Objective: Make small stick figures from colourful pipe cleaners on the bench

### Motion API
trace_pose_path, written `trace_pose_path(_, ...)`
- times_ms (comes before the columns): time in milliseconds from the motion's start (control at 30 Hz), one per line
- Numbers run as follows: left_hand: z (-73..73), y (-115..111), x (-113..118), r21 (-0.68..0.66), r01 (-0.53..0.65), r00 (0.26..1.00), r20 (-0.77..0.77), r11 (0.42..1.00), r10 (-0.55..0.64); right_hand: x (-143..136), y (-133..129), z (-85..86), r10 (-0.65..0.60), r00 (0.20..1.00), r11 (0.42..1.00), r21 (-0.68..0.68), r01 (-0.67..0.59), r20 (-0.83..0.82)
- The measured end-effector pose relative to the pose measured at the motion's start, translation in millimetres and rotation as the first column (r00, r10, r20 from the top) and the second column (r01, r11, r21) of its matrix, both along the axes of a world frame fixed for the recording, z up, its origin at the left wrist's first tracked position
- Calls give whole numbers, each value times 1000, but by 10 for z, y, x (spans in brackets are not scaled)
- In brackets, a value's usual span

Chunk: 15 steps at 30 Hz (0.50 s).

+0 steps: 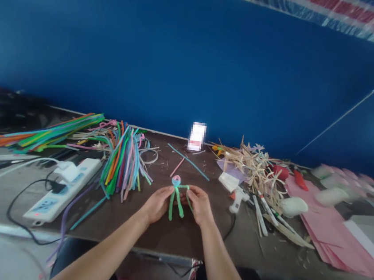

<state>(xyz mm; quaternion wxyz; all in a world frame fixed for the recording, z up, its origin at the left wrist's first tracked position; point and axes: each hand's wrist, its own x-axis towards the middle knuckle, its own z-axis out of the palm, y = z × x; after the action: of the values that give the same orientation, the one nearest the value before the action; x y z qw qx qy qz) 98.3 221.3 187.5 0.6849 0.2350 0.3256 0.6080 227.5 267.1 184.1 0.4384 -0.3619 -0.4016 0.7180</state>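
Note:
A small figure of green pipe cleaner (177,200), with two legs hanging down and a blue and pink round head, is held up between my hands over the table's front middle. My left hand (158,204) pinches it from the left, near the shoulder. On the other side, my right hand (199,203) closes thumb and fingertips on its green arm, and a thin green strand hangs below those fingers. The fingers behind the figure are partly hidden.
Bundles of coloured pipe cleaners (126,160) and a white power strip (64,189) lie left. Behind the figure stands a bright blurred screen (197,135). At right are a glue gun (238,200), dried strips (254,165) and pink sheets (325,226).

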Motion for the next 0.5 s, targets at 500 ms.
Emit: trace_pose_path(500,109,-6,15,-50,-16,1000,-1,999,15,-57,26,-41,-128,991,992,26,127,50)
